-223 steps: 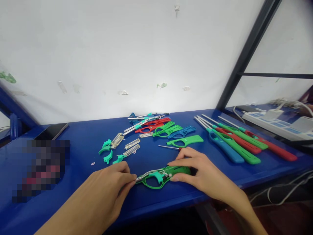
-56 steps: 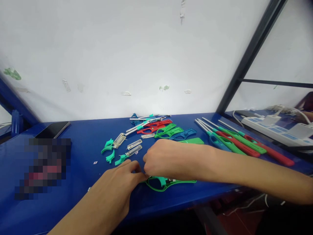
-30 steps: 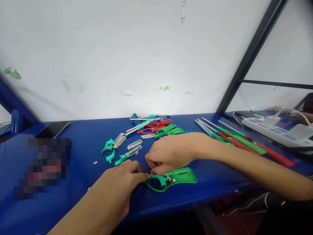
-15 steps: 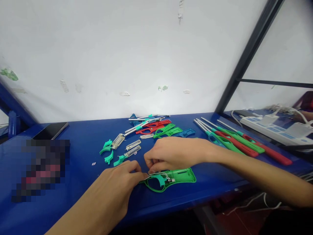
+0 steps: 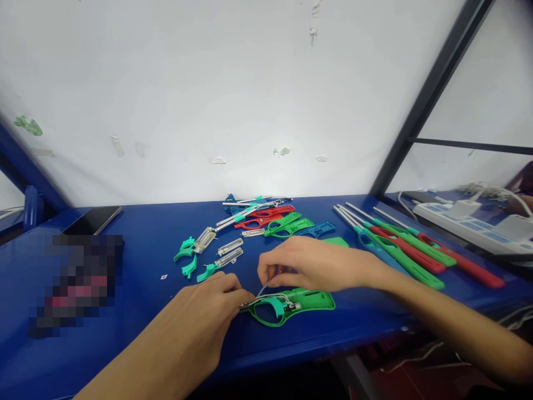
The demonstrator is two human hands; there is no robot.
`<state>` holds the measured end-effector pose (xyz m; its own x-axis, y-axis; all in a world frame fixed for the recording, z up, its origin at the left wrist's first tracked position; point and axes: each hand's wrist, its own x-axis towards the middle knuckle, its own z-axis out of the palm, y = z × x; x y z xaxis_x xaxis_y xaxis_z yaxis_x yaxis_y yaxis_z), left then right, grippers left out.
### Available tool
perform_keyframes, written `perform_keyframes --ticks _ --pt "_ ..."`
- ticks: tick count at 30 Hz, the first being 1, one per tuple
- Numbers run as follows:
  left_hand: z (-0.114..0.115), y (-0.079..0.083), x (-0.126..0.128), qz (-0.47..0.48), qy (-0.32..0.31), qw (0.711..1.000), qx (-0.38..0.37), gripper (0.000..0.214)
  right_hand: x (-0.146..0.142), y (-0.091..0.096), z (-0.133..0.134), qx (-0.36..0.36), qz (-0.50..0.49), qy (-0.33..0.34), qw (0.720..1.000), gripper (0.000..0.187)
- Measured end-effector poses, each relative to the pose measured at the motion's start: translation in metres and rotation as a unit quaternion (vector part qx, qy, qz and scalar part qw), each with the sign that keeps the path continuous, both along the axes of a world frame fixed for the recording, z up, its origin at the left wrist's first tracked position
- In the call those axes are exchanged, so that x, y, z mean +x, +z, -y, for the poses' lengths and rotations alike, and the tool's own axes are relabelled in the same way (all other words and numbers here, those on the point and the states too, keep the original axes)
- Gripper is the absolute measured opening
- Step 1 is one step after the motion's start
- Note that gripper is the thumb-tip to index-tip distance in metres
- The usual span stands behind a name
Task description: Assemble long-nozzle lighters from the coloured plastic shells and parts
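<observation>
A green lighter casing half (image 5: 316,300) lies open side up near the table's front edge. Inside it sit a turquoise trigger (image 5: 275,306) and thin pale wires or tubing. My left hand (image 5: 204,314) is closed on the casing's narrow left end; its fingertips hide that part. Just above the casing, my right hand (image 5: 303,264) pinches a thin pale tube (image 5: 261,290) that slants up from the casing near my left fingertips. Behind my right wrist, part of another green piece (image 5: 337,241) shows.
Clear fuel tanks (image 5: 230,247) and turquoise triggers (image 5: 189,268) lie beyond my left hand. Farther back are metal rods (image 5: 237,216) and red casing halves (image 5: 266,214). Several assembled lighters (image 5: 416,250) lie at right, by a power strip (image 5: 470,219). A phone (image 5: 94,221) lies at left.
My right hand has risen slightly and moved right, away from the casing, drawing the thin tube's end up. My left hand stays on the casing. The view has shifted a little.
</observation>
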<state>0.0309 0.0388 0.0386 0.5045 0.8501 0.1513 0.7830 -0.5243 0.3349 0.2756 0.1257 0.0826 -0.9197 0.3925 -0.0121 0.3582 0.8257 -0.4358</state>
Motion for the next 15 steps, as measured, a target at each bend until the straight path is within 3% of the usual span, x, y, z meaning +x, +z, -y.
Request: perform_keyframes --ticks 6,15 --pt "0.001 -0.002 0.01 -0.007 0.006 1.0 -0.017 0.033 0.013 -0.023 0.019 0.07 -0.032 -0.057 0.995 0.021" --pt "-0.008 -0.015 0.027 -0.007 0.053 0.998 -0.031 0.031 0.026 -0.047 0.052 0.058 -0.137 -0.212 0.966 0.021"
